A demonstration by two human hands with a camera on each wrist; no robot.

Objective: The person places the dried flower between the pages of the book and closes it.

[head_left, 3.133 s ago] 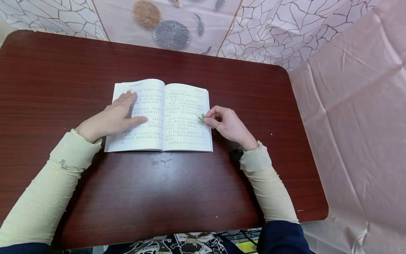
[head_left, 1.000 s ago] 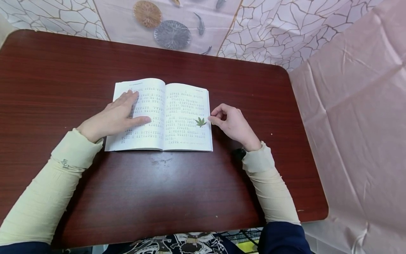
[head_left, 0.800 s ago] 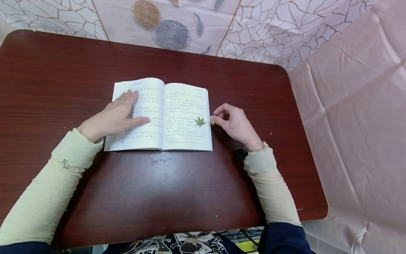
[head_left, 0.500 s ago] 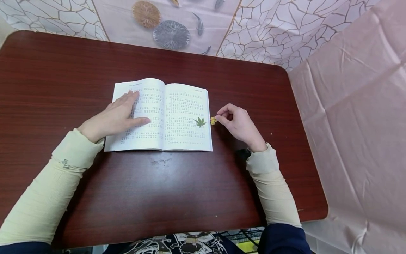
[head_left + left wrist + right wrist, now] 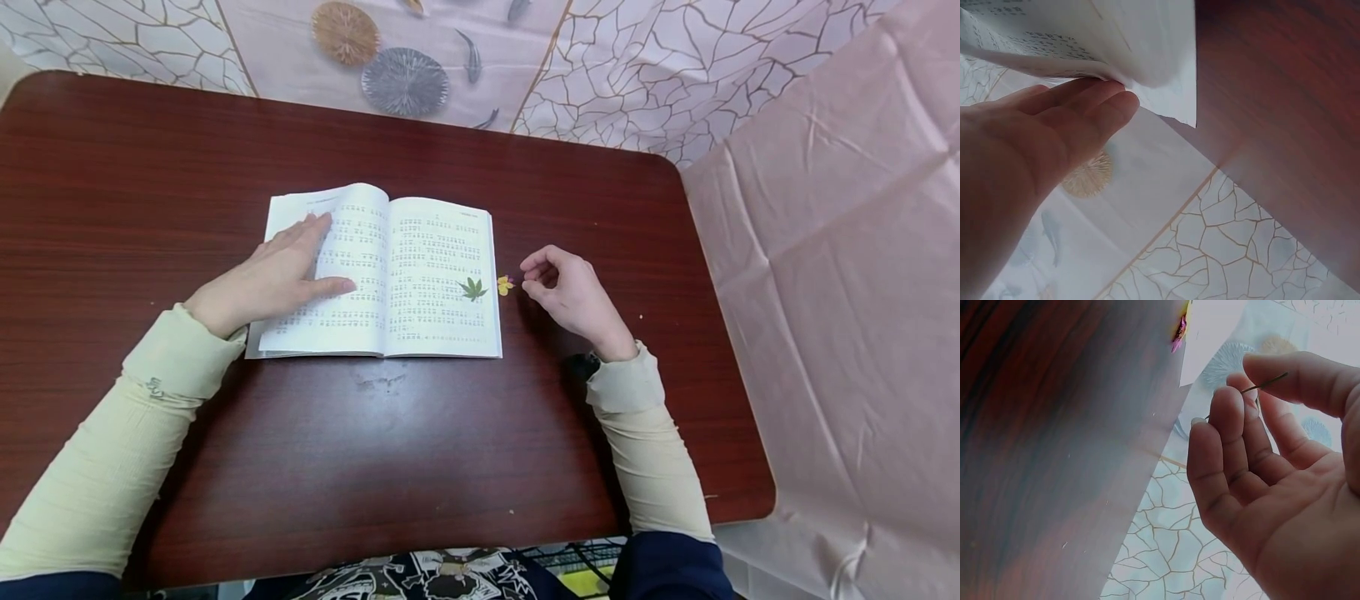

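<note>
An open book (image 5: pixel 435 325) with printed pages lies on the dark wooden table. My left hand (image 5: pixel 273 271) rests on its left page with fingers extended; in the left wrist view that page (image 5: pixel 1160 56) bulges up by the fingertips. A green, several-lobed leaf (image 5: pixel 473 289) lies on the right page near the outer edge. Just past that edge is a small yellow and purple flower (image 5: pixel 505 286). My right hand (image 5: pixel 570 292) is to its right, fingers curled, apart from the flower. In the right wrist view its thumb and fingers pinch a thin green stem (image 5: pixel 1266 382).
The brown table (image 5: pixel 420 458) spreads around the book on all sides. Patterned white cloth (image 5: pixel 637 75) hangs beyond the far edge, and a plain pinkish cloth (image 5: pixel 840 275) covers the right side.
My right hand has let go of the leaf on the right page and drawn away to the right, uncovering the flower. The left page has shifted slightly under my left hand, baring the sheet beneath.
</note>
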